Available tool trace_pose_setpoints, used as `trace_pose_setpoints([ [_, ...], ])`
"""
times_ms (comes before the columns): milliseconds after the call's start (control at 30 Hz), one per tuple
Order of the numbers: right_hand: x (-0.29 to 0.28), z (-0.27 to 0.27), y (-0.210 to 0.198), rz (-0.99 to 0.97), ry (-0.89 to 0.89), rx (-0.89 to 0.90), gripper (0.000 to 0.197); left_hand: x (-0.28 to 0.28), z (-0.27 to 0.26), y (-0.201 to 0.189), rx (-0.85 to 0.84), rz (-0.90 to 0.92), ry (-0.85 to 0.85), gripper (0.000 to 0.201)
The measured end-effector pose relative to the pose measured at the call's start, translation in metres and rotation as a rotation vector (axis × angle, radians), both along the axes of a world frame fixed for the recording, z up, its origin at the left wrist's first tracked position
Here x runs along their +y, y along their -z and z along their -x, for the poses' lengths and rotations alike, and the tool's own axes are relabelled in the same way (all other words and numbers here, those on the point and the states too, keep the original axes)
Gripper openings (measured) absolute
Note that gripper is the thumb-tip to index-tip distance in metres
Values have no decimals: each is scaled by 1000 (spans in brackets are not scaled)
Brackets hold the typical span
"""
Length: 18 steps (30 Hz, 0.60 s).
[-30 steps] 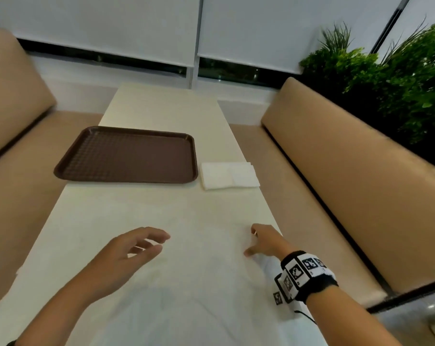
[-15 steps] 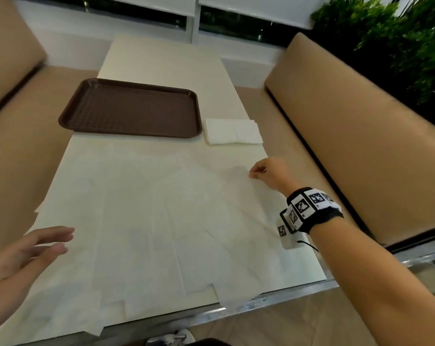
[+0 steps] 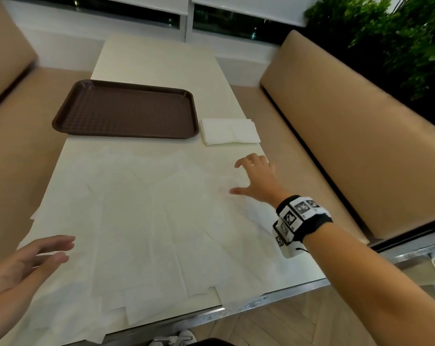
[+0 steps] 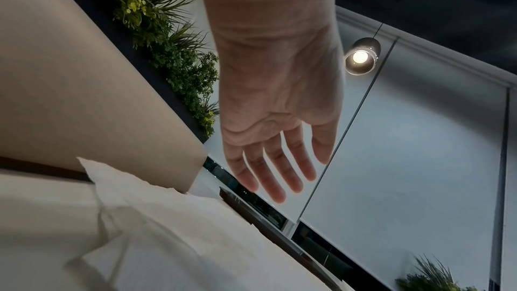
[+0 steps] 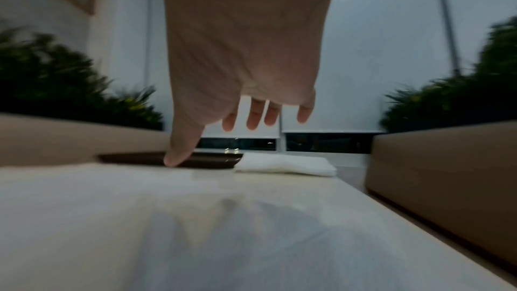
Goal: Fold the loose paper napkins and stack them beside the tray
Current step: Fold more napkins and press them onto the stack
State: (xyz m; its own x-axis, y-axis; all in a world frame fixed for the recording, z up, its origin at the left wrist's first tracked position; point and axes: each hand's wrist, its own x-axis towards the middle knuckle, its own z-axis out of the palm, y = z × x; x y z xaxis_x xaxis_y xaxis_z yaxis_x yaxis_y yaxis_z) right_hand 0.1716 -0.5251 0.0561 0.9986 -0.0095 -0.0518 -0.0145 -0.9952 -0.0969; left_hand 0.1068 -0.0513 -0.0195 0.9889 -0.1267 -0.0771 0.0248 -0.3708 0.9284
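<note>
Several loose white paper napkins [image 3: 146, 221] lie spread flat and overlapping across the near half of the cream table [image 3: 159, 61]. A small stack of folded napkins [image 3: 229, 132] sits just right of the brown tray [image 3: 126, 109], seen too in the right wrist view as the folded stack [image 5: 282, 164] beside the tray [image 5: 207, 160]. My right hand [image 3: 255, 176] hovers with spread fingers over the far right loose napkins, holding nothing. My left hand [image 3: 29, 265] is raised near the table's front left, fingers straight and empty; its open palm [image 4: 277, 118] fills the left wrist view above a napkin's edge [image 4: 145, 218].
Tan padded benches [image 3: 348, 136] run along both sides of the table, with green plants [image 3: 398, 41] behind the right one. The table's metal front edge [image 3: 236, 310] is near me, wooden floor below. The far table end by the window holds nothing.
My right hand has gone from a curled pinch at a napkin's edge to spread fingers, slightly farther forward. My left hand moved a little inward. The camera tilted down earlier, bringing the loose napkins into view.
</note>
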Motion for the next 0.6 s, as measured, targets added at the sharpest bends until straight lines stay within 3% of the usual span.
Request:
trace_pose_setpoints([
  [133,20,1,19,64,-169,197,70,-10,-3,-6,-32,26,25,45],
  [267,29,-9,23,86,-209,307,67,-22,3,-25,-76,59,37,13],
  [433,40,-20,13,171,-323,362,46,-25,8,-36,-45,56,44,63],
  [600,42,-21,14,114,-347,403,55,-31,17,-44,-20,82,11,71],
])
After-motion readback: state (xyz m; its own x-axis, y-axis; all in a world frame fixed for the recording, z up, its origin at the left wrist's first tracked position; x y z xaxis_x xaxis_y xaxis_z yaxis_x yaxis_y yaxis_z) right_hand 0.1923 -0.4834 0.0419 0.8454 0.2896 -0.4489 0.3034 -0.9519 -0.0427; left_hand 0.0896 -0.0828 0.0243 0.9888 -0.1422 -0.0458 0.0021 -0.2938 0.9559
